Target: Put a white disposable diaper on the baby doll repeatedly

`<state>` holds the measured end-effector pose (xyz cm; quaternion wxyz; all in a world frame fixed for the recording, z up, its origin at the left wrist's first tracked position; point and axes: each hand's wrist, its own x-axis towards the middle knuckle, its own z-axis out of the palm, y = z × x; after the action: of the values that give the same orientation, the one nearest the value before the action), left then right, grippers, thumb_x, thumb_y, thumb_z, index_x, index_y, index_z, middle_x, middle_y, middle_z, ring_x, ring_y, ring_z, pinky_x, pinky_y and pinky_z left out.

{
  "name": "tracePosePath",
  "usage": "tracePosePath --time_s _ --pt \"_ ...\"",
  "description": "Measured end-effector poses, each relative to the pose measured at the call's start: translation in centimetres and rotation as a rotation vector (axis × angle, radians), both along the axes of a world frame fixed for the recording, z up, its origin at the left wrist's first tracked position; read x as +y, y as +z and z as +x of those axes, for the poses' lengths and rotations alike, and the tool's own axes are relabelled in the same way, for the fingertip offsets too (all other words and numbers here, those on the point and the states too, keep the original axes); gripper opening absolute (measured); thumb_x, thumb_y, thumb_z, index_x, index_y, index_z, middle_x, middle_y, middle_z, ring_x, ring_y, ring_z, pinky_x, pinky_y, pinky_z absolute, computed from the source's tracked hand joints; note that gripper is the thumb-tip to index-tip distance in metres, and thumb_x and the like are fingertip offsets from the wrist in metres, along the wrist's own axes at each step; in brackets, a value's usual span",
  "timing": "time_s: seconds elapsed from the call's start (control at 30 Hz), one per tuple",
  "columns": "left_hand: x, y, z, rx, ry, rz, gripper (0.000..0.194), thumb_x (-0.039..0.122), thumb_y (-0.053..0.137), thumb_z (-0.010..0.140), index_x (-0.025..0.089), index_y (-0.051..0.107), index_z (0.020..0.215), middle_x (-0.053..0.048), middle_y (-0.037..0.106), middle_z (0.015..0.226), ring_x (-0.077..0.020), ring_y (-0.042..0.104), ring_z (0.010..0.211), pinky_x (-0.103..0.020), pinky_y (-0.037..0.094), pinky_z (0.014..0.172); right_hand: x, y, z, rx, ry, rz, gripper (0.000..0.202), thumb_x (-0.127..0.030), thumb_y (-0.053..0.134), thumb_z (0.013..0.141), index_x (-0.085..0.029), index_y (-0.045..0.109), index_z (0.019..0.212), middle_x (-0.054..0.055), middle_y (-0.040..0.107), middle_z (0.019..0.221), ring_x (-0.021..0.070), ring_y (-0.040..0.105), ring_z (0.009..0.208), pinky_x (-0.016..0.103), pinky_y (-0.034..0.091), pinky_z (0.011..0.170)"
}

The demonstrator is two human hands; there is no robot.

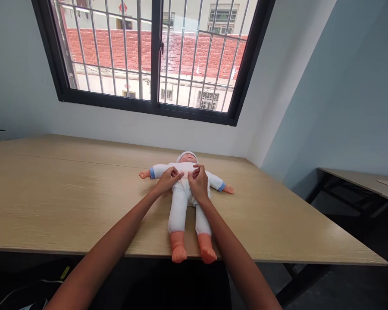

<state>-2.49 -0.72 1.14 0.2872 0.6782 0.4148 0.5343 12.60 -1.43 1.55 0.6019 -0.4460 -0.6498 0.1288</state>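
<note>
A baby doll in white clothes with blue cuffs and a white cap lies on its back on the wooden table. Its arms are spread out and its bare feet reach the table's front edge. At the doll's waist, my left hand has thumb and fingers pinched together at the clothing. Close beside it on the right, my right hand is also pinched at the waist, its index finger raised. What lies between the fingertips of either hand is too small to make out.
Behind the table stands a wall with a barred, black-framed window. A second table is at the right. A cable and a yellow-green item show below the table at the lower left.
</note>
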Motion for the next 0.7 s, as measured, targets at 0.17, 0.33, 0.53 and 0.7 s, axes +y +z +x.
tracePosePath --time_s 0.17,0.33,0.53,0.7 --pt "-0.1 0.0 0.0 0.013 0.001 -0.007 0.039 0.053 0.064 0.076 0.021 0.044 0.065 0.002 0.049 0.065 -0.0152 0.044 0.065 -0.030 0.034 0.063 0.2 -0.1 0.0 0.000 0.017 0.004 0.028 -0.017 0.048 0.076 -0.020 0.050 0.104 0.000 0.052 0.077 0.0181 0.053 0.069 0.030 0.046 0.069" --pt "-0.5 0.1 0.1 -0.022 0.019 -0.042 0.042 0.055 0.067 0.074 0.021 0.043 0.065 0.003 0.047 0.065 -0.0148 0.043 0.064 -0.029 0.033 0.062 0.5 -0.2 0.4 0.007 -0.034 0.059 0.030 -0.009 0.042 0.072 -0.020 0.053 0.098 0.007 0.057 0.095 0.0207 0.054 0.087 0.035 0.048 0.079" --pt "0.2 -0.2 -0.4 -0.099 0.087 -0.107 0.046 0.062 0.064 0.074 0.022 0.045 0.064 0.002 0.049 0.062 -0.0154 0.043 0.061 -0.029 0.034 0.061 1.8 0.1 4.5 0.051 -0.192 0.129 0.015 -0.025 0.049 0.078 -0.021 0.055 0.092 0.009 0.062 0.101 0.0221 0.056 0.091 0.038 0.047 0.084" --pt "1.1 -1.4 -1.5 -0.105 0.173 -0.139 0.051 0.066 0.057 0.076 0.024 0.041 0.051 0.000 0.047 0.051 -0.0190 0.043 0.056 -0.032 0.033 0.060 3.3 -1.3 8.1 0.166 -0.132 -0.176 0.034 -0.053 0.047 0.082 -0.022 0.055 0.073 0.009 0.066 0.075 0.0224 0.061 0.064 0.035 0.048 0.062"
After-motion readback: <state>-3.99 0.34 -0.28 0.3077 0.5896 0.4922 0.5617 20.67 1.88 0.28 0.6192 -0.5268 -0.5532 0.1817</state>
